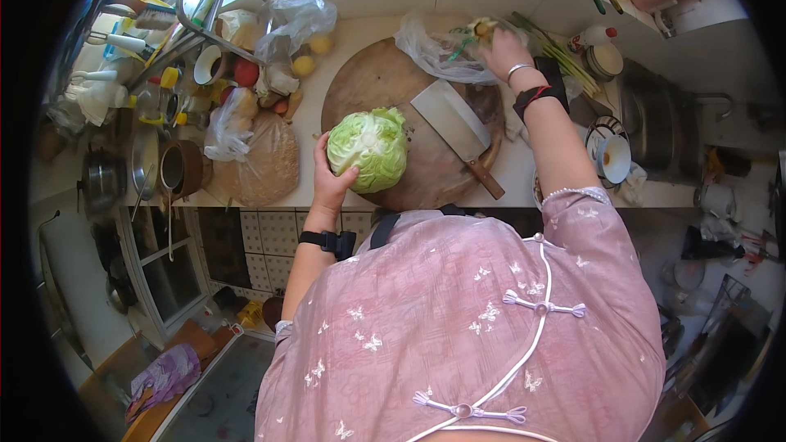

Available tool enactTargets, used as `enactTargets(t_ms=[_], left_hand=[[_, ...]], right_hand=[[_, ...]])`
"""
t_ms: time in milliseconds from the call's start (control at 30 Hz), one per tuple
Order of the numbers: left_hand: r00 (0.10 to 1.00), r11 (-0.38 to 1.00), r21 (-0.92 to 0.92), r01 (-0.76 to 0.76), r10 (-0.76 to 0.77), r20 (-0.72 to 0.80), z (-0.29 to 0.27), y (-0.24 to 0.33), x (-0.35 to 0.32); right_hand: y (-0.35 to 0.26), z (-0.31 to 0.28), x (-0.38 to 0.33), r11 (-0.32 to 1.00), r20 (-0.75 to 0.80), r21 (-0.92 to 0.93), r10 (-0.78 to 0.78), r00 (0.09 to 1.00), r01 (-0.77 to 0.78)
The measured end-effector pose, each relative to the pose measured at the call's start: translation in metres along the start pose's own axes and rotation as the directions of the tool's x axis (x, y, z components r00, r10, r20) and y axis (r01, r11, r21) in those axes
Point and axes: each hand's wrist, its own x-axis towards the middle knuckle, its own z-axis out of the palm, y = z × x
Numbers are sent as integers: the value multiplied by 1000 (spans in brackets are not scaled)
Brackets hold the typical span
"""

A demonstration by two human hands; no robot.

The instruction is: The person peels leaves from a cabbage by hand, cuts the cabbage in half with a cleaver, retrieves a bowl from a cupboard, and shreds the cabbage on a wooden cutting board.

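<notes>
the white kitchen counter [524,165] runs across the upper half of the view, crowded on its left end with bottles, jars and bags. on it, in the middle, lies the round brown wooden chopping board [372,82], its near edge close to the counter's front edge. to the left of the board sits a flat, round woven straw mat [270,165] with a crumpled clear plastic bag [225,127] on its upper corner.

on the near left part of the board sits the pale green round head of cabbage [370,147]. the left hand [329,180] cups it from the left and below, fingers curled against its side and thumb pressed on its lower face.

a broad steel cleaver with a brown wooden handle [457,127] lies flat on the board just right of the cabbage, blade pointing up-left, handle reaching over the board's right rim; neither hand touches it.

at the far edge of the board is a second, thin whitish plastic bag [434,53]. the right hand [503,51] reaches there, fingers bent down onto something small and yellowish-green at the bag's mouth; it looks like a pinch, but the view is too small to be sure. long green onion stalks [561,56] lie just right of that hand.
</notes>
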Motion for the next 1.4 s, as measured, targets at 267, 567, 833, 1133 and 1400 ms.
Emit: enactTargets(t_ms=[267,567,833,1133,1400], left_hand=[[999,998,54,-35,37,-37,-6,-1,-9],[999,999,-26,37,-38,-27,2,4,-12],[999,1000,7,-25,25,26,-6,-6,-32],[997,997,53,-59,57,45,-10,-12,-37],[999,999,40,-28,26,36,-15,-10,-48]], right_hand=[[-13,7,-56,945,-239,246,-156,958,215],[-133,-2,-143,611,132,787,-298,946,83],[-151,43,-154,576,300,809,-238,924,-114],[-158,46,-160,340,109,940,-334,936,12],[-143,-20,-111,-183,369,875,-348,862,-448]])
